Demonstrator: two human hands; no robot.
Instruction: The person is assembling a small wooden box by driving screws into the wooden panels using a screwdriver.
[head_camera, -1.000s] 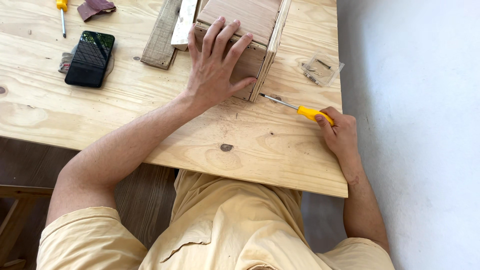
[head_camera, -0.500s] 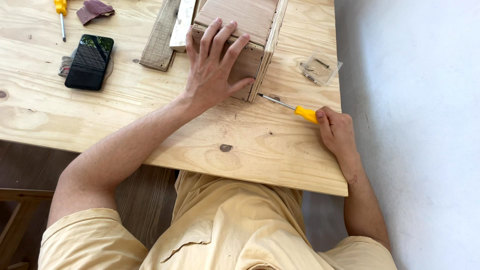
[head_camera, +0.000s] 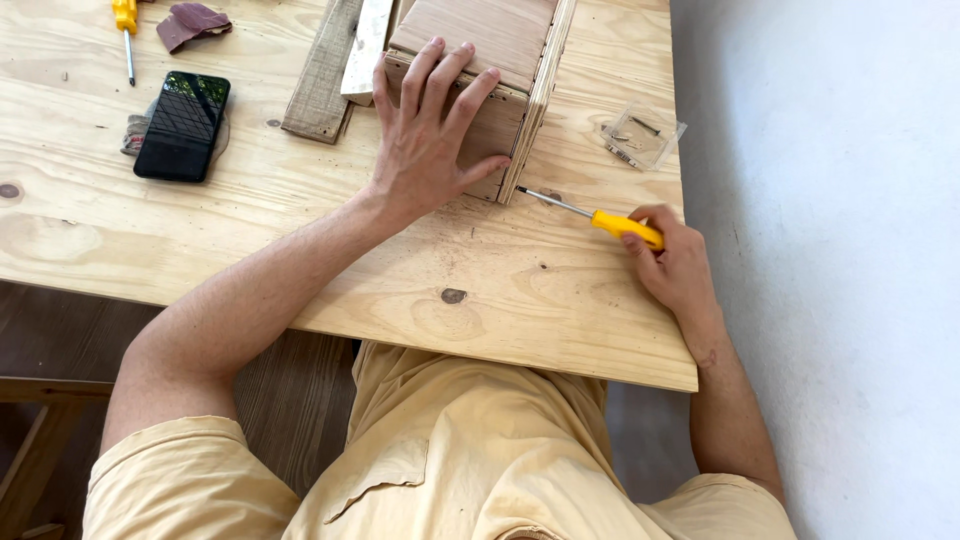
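A soft, pale yellow shirt (head_camera: 480, 470) with short sleeves is worn; the sleeves are seen to end high on the arms, so both arms are left bare from there down; small folds and wrinkles can be seen in the cloth across the front. A flap like a pocket is sewn on the front of the shirt; a line of stitching is seen along its edge. No rings, no watch and no gloves are worn on the left hand (head_camera: 425, 150) or the right hand (head_camera: 675, 265); the nails are kept short.
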